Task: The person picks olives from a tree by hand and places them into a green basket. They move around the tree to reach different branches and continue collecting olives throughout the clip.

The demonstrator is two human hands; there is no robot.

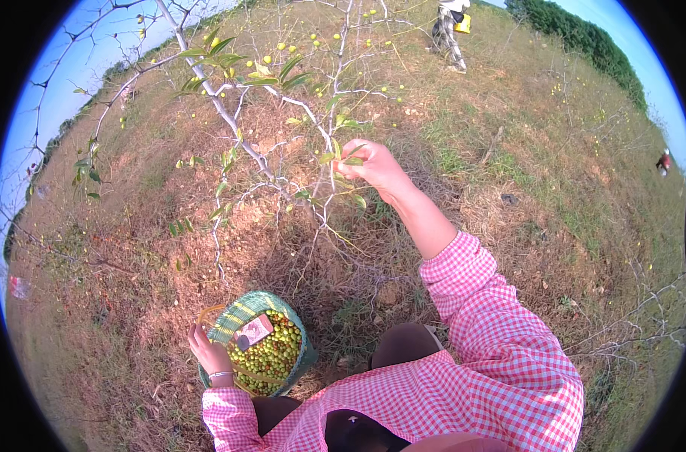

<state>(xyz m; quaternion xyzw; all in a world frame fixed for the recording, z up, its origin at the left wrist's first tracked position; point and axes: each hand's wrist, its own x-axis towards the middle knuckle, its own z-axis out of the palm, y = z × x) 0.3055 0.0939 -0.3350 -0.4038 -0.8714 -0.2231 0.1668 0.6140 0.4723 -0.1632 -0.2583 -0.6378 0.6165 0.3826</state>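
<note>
My right hand (372,168) reaches up to a thin, pale, thorny branch (328,135). Its thumb and fingers pinch together at a leafy twig, and whatever lies between the fingertips is hidden. Down at the left, my left hand (212,351) grips the rim of a green and yellow woven basket (308,339), beside its yellowish handle (209,311). Many small green, yellow and brownish fruits (272,353) fill much of the basket. On top of them lies a pinkish phone (256,329) with a dark round grip on it. Small yellow-green fruits (267,59) hang from the upper twigs.
A thicker bare branch (224,116) slants across the upper left. Thorny twigs (631,339) spread low at the right. Dry grass (524,226) covers the sloping ground. A person (450,34) with a yellow bucket (463,24) is farther off, and another person (663,163) is at far right.
</note>
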